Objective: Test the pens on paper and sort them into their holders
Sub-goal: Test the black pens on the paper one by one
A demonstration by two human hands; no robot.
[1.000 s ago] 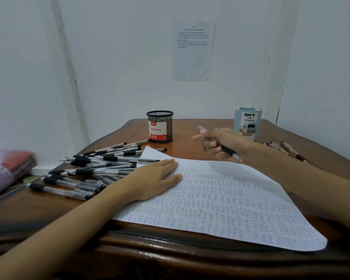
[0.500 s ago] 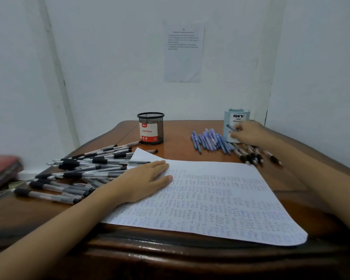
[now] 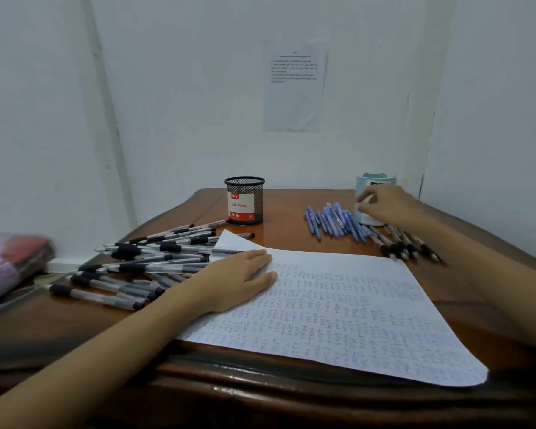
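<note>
1. White walls (image 3: 183, 88) meet in a corner behind a brown wooden desk (image 3: 291, 239). One printed notice (image 3: 294, 85) is stuck up beyond the far edge of the paper (image 3: 353, 320).
2. Head view, the change: a second ago the right hand (image 3: 384, 203) held a pen just over the paper's far edge. Half a second ago it had carried that pen to the pale blue holder (image 3: 375, 180), beyond the paper's far right corner. Now it sits against that holder's front with its fingers curled in. Whether the pen is still between them I cannot tell.
3. That pen's test looks finished, so a fresh one is likely next.
4. The left hand (image 3: 239, 280) has not shifted. It lies flat on the paper's left edge, fingers straight, gripping nothing and pinning the sheet.
5. Counts: one scribbled sheet and two holders, the other a black mesh cup (image 3: 244, 201) beyond the paper's far edge. No pen shows above either rim.
6. Pens lie in three groups:
   - About a dozen blue pens (image 3: 331, 222) lie beyond the far edge.
   - Roughly six dark pens (image 3: 403, 243) lie at the far right corner.
   - A pile of clear pens (image 3: 155, 261) off the left edge overlaps too much to count.
</note>
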